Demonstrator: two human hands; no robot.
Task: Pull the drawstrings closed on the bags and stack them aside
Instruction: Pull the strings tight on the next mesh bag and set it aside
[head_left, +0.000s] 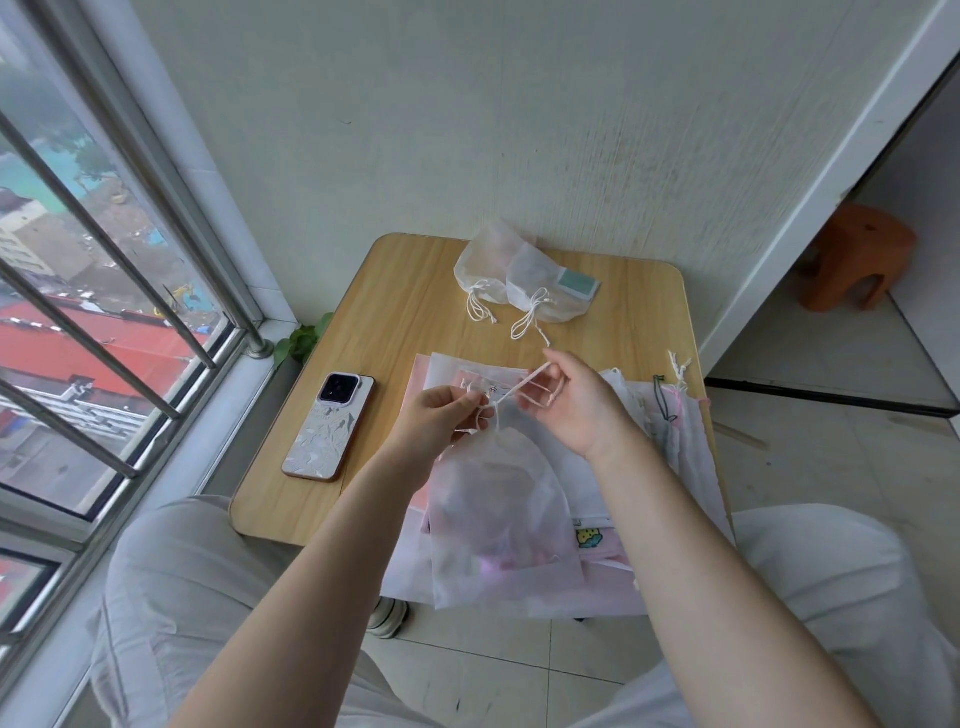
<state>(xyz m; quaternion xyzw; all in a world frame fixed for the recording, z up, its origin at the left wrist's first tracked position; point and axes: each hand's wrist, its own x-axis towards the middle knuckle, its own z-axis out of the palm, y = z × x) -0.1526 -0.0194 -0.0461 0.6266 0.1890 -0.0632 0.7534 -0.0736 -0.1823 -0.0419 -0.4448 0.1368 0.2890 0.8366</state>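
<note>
Just above the bench, the left hand pinches the sheer bag's gathered neck; the right hand grips its drawstring, apparently taut.

A small table stood against the wall, with a window to its left. Two closed drawstring bags lay side by side at the table's far edge. A phone lay near the left edge. A pile of flat bags covered the near right part, overhanging the near edge. One mesh bag was held above that pile by the left hand and right hand.
</note>
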